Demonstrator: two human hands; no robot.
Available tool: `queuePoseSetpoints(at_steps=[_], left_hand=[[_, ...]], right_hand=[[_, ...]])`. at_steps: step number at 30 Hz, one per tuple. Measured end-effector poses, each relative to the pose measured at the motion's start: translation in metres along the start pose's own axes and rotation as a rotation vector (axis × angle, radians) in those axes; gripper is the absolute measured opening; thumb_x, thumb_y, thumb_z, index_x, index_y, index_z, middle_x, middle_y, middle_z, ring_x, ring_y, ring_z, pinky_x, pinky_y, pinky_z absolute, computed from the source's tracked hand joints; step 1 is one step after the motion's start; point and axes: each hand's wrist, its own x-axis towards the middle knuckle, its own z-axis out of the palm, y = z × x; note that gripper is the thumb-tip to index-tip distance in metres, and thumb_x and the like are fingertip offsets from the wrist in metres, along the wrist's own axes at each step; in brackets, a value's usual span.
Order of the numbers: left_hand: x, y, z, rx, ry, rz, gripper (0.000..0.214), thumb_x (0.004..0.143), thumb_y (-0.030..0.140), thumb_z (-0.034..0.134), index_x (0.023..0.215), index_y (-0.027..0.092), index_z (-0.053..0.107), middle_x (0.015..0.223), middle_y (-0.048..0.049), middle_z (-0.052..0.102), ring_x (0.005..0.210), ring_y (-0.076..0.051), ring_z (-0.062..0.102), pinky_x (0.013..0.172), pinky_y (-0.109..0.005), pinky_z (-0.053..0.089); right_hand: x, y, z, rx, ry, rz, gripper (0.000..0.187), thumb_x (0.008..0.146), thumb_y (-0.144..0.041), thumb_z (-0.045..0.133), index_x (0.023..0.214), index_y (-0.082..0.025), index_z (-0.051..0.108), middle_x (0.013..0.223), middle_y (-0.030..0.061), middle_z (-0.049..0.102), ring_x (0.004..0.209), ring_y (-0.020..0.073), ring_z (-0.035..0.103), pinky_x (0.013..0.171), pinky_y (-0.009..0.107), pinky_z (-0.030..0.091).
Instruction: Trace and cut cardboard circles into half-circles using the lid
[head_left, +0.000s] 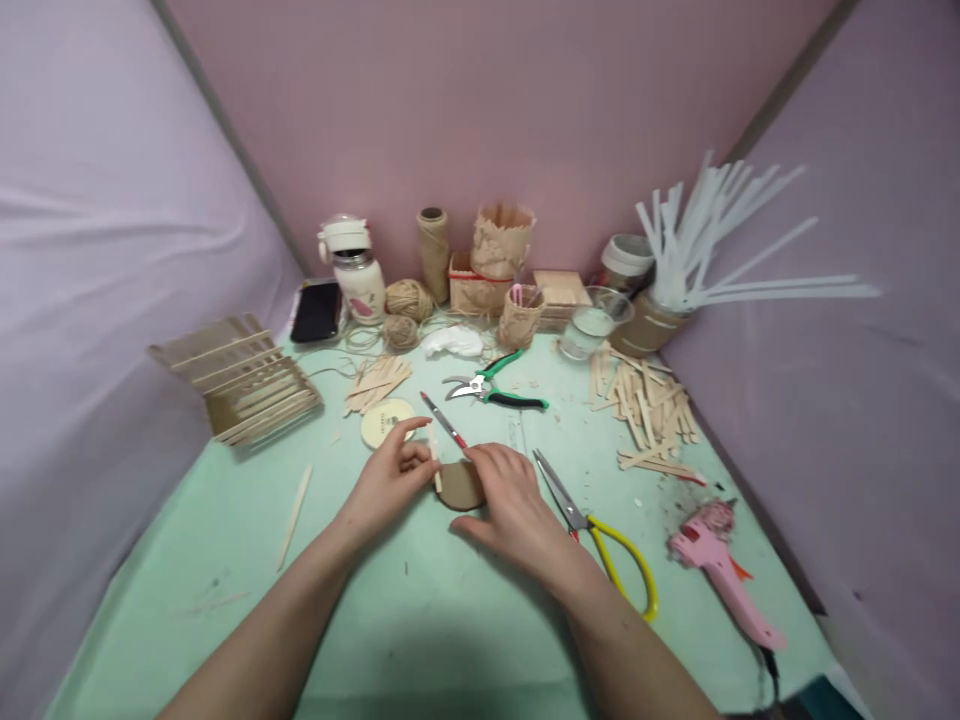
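A brown cardboard piece (pixel 459 487) with a rounded edge lies on the mint-green table (pixel 420 610) between my hands. My left hand (pixel 390 478) pinches a short wooden stick (pixel 435 468) against the cardboard's left edge, fingers closed. My right hand (pixel 510 500) lies flat on the cardboard's right side, fingers together and pressing down. A red-handled knife (pixel 444 421) lies just behind the cardboard, and a round cream lid (pixel 384 421) sits by my left hand.
Yellow-handled scissors (pixel 600 530) and a pink glue gun (pixel 721 570) lie to the right. Green pruners (pixel 495 388), stick piles (pixel 645 410), a stick panel (pixel 244 385), twine, a bottle and cups of white strips (pixel 712 260) line the back.
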Motion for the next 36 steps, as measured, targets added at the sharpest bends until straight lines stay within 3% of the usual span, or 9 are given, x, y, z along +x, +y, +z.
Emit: queuePoseSetpoints(at_steps=[9, 24, 36], left_hand=[[0.0027, -0.0030, -0.0015, -0.011, -0.045, -0.033, 0.057, 0.076, 0.033, 0.069, 0.124, 0.020, 0.041, 0.069, 0.0054, 0.062, 0.064, -0.015, 0.060, 0.063, -0.028, 0.044], [0.0011, 0.0022, -0.0044, 0.006, -0.139, -0.090, 0.058, 0.077, 0.033, 0.069, 0.125, 0.020, 0.040, 0.067, 0.0050, 0.063, 0.062, -0.015, 0.060, 0.062, -0.028, 0.043], [-0.0006, -0.0009, -0.0050, 0.034, -0.134, -0.103, 0.056, 0.075, 0.026, 0.068, 0.123, 0.020, 0.041, 0.070, 0.0053, 0.062, 0.062, -0.014, 0.060, 0.063, -0.028, 0.045]], right_hand=[[0.0035, 0.0049, -0.0002, -0.022, -0.041, 0.022, 0.066, 0.078, -0.021, 0.065, 0.139, -0.019, 0.041, 0.126, 0.0120, 0.057, 0.118, 0.0281, 0.047, 0.104, 0.045, 0.033], [-0.0030, -0.0029, -0.0091, -0.113, -0.126, -0.013, 0.059, 0.078, -0.026, 0.068, 0.132, -0.016, 0.047, 0.117, 0.0111, 0.060, 0.110, 0.0273, 0.049, 0.102, 0.044, 0.033], [-0.0053, -0.0024, -0.0037, -0.166, -0.074, 0.007, 0.051, 0.078, -0.021, 0.064, 0.127, -0.018, 0.050, 0.118, 0.0114, 0.058, 0.110, 0.0293, 0.050, 0.098, 0.044, 0.037]])
